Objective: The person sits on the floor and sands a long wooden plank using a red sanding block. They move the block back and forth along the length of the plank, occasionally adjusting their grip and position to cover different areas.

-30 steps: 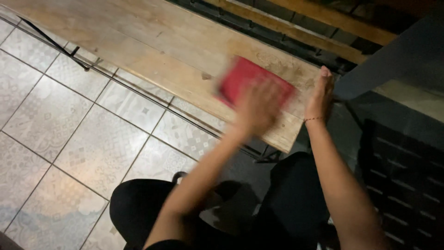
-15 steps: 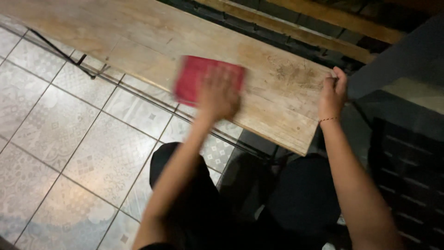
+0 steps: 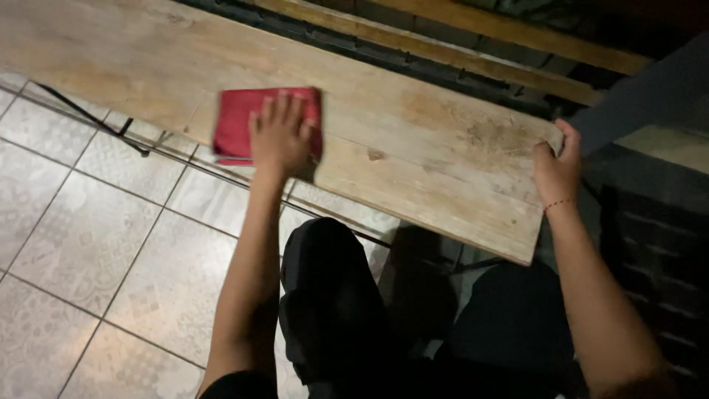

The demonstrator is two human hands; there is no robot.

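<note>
The left hand (image 3: 281, 137) lies flat on the red cloth (image 3: 238, 122) and hides its right half. The wooden board (image 3: 413, 140) runs out of view at the left and top edges. The fingertips of the right hand (image 3: 557, 166), curled over the board's right end, are out of sight. Both arms are cut off by the bottom edge.

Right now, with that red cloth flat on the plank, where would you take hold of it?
Probably the red cloth by its bare left edge, coming from the left over the plank. The left hand lies flat on its right part, and the cloth lies flat, so pinch the edge. The right hand holds the plank's end.
</note>
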